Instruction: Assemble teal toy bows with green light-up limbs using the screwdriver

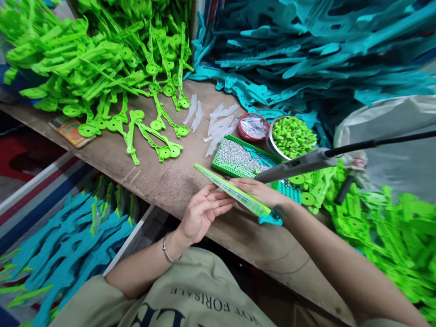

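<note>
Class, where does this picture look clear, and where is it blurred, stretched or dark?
Head view: held piece and green tray fairly clear; head view: teal pile blurred, looking stretched towards the edge; head view: space below the table dark.

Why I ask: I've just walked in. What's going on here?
A person holds a long green piece with a turquoise end between left hand and right hand. A grey corded tool points toward the right hand, near a green tray of small silvery bits. Green parts and turquoise parts are piled around the table.
</note>
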Tool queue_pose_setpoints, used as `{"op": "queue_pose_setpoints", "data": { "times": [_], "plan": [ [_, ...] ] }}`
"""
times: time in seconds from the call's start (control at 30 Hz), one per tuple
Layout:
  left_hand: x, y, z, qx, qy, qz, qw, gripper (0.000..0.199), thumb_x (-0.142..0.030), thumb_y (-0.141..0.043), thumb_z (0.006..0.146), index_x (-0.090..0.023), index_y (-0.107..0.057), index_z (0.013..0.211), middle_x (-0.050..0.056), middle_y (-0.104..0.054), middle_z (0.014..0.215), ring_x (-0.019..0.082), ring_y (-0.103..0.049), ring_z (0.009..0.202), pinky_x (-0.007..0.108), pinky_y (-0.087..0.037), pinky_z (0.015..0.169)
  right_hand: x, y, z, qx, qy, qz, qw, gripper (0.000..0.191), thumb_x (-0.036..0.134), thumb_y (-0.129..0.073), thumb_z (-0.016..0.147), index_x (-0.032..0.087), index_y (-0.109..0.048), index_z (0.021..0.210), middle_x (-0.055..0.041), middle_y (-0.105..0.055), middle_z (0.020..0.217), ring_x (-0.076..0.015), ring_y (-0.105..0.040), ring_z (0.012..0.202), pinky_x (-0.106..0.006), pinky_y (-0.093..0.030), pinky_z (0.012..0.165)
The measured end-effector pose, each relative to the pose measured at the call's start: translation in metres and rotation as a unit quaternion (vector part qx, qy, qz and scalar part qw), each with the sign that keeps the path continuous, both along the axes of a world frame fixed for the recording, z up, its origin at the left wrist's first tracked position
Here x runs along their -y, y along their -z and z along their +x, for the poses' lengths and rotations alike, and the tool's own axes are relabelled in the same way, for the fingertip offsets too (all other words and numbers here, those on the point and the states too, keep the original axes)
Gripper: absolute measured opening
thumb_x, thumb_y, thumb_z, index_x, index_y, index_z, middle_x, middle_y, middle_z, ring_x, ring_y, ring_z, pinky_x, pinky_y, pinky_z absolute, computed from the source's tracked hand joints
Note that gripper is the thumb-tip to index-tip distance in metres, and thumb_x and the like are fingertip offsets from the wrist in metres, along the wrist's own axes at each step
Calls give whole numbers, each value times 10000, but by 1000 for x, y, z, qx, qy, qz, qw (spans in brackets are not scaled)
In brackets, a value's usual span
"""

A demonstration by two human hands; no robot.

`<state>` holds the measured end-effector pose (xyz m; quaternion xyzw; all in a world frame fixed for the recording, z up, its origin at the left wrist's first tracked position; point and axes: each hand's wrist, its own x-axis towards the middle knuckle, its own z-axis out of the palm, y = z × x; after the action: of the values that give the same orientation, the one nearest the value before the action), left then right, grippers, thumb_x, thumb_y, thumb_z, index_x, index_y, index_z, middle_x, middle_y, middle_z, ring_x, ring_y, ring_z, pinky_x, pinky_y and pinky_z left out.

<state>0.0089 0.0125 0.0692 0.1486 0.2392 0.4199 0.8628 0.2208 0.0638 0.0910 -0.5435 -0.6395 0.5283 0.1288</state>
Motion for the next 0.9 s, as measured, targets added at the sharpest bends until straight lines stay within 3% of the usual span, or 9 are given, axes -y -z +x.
{"op": "queue_pose_setpoints", "data": {
  "times": [0.3, 0.6, 0.77, 0.9],
  "plan": [
    [0, 6, -3, -13, -8, -6, 1000, 396, -146, -691, 766, -165, -617, 1155, 96, -764, 1100, 255, -729, 1069, 439, -501, 1053, 3, 3, -10, -18, -19, 17, 1000, 554, 739, -456, 907, 251, -697, 805, -57, -688, 873, -225, -628, 857, -363, -560, 826],
    [1, 14, -7, -124, -28, -32, 991, 348, -278, -845, 718, -158, -658, 986, 48, -758, 949, 173, -717, 874, 316, -576, 842, 20, 20, -29, 5, -7, 69, 998, 441, 582, -350, 991, 232, -476, 754, 0, -509, 747, -166, -511, 707, -317, -438, 700],
    [0, 15, -7, -146, -23, -23, 989, 392, -324, -869, 677, -155, -679, 975, 52, -757, 930, 179, -714, 855, 320, -593, 817, 25, 22, -35, 35, 9, 97, 995, 386, 488, -330, 1008, 238, -442, 737, -7, -542, 721, -165, -512, 680, -306, -387, 672],
    [-2, 23, -9, -185, -16, -7, 983, 385, -341, -868, 685, -158, -667, 958, 57, -761, 936, 179, -718, 832, 298, -592, 762, 33, 27, -42, 143, 22, 129, 981, 359, 406, -311, 1034, 231, -490, 777, -38, -627, 743, -180, -567, 678, -304, -352, 671]
  ]
}}
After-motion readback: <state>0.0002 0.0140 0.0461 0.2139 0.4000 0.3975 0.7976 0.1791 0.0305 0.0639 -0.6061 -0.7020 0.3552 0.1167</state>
